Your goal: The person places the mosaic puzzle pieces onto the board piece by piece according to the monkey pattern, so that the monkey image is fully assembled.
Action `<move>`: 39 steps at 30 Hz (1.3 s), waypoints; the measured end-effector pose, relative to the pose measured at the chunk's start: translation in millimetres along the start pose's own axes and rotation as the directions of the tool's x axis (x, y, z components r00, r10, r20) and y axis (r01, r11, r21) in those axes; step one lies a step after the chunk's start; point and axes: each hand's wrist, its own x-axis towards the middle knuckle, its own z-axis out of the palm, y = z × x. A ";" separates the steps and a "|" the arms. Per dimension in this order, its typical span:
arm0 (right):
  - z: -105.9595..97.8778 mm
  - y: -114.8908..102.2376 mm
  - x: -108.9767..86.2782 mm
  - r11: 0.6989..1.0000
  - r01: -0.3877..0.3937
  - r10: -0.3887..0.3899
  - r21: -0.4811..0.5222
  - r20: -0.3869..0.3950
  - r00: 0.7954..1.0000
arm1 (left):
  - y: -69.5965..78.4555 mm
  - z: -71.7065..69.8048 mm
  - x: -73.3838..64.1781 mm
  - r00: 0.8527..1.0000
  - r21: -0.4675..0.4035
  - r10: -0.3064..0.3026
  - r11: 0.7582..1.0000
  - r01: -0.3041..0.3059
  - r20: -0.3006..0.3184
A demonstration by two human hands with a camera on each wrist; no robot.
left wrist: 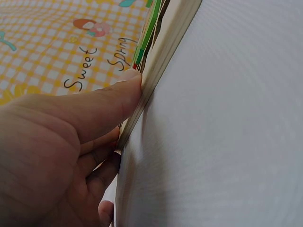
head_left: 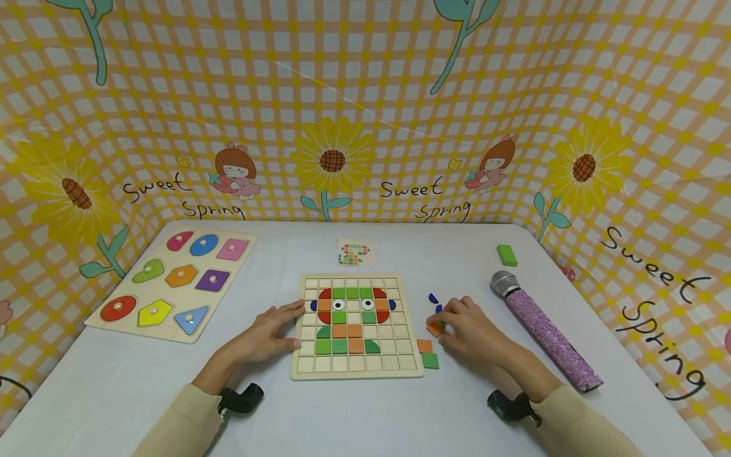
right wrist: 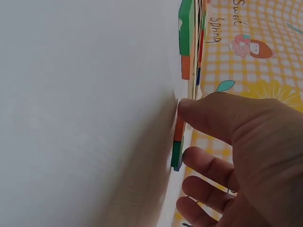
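A square wooden grid board [head_left: 356, 371] carries a pattern of green, orange, red and blue tiles, with two eye tiles. My left hand [head_left: 259, 336] rests at the board's left edge, its thumb and fingertips touching the side. In the left wrist view the thumb [left wrist: 111, 99] presses against that edge. Right of the board, my right hand [head_left: 474, 333] reaches down over loose tiles. Its thumb [right wrist: 203, 111] touches an orange tile [right wrist: 179, 130] in the right wrist view, and the fingers are beside a green tile [right wrist: 176, 153].
Nearer the board lie another orange tile [head_left: 424, 346] and a green square tile [head_left: 431, 361]; a dark blue piece [head_left: 433, 298] lies farther back. A pattern card [head_left: 355, 252] is behind the board. A knobbed shape puzzle [head_left: 171, 292] sits left, a glittery microphone [head_left: 551, 336] and green block [head_left: 506, 255] right.
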 end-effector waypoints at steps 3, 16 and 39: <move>0.3 1.8 2.8 1.000 -0.005 0.005 0.001 0.005 1.000 | 0.4 -0.2 -0.1 1.000 -0.006 -0.006 1.000 0.006 0.001; 1.5 4.3 5.5 1.000 0.003 -0.003 -0.007 0.005 1.000 | 1.4 -1.4 -0.3 1.000 0.001 -0.004 1.000 0.004 0.004; 9.0 -87.8 30.5 0.979 0.192 -0.192 0.064 -0.013 0.981 | 2.7 -1.3 -1.2 1.000 -0.007 0.003 1.000 -0.003 0.000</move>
